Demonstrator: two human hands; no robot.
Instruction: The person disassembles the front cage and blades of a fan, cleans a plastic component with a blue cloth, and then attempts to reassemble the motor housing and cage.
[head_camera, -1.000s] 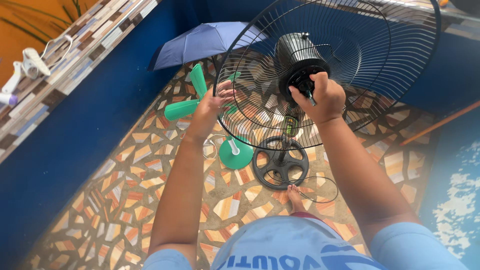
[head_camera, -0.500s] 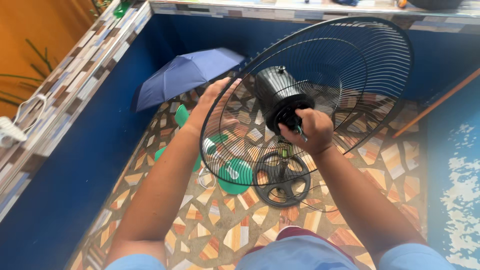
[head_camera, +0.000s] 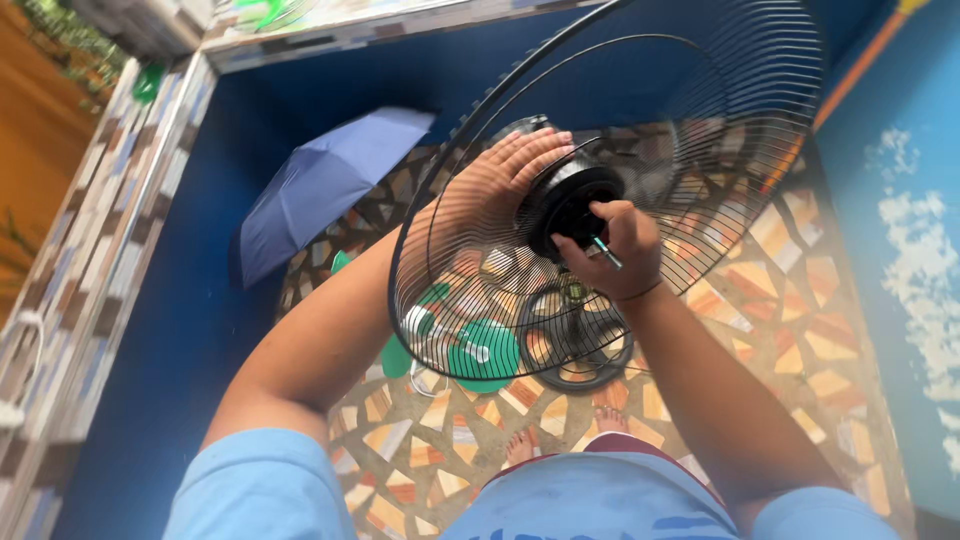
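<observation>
Fan motor (head_camera: 568, 205), a black round housing, sits at the centre of a black wire fan guard (head_camera: 700, 130) that the person holds up in front of the chest, tilted so the grille's open face leans toward the camera. A short metal shaft (head_camera: 606, 253) sticks out of the motor toward the viewer.

The left hand (head_camera: 500, 185) lies behind the wires, palm against the back of the guard, its fingers (head_camera: 545, 145) spread and pressed flat beside the motor housing; they brace it rather than close around anything. The right hand (head_camera: 615, 250) is in front of the grille, its fingers curled shut around the front of the motor at the base of the shaft, a thin dark band on the wrist.

Below the guard, on the mosaic floor (head_camera: 800, 330) of orange, cream and brown shards, stands a black round fan base (head_camera: 575, 345). A green fan blade (head_camera: 480, 350) lies just beside it, partly seen through the wires. Bare toes (head_camera: 525, 445) show near the lower edge, above the person's light blue shirt (head_camera: 600, 500). A folded blue umbrella (head_camera: 320, 185) rests against the dark blue wall (head_camera: 180, 330) at the left, well apart from the hands.
</observation>
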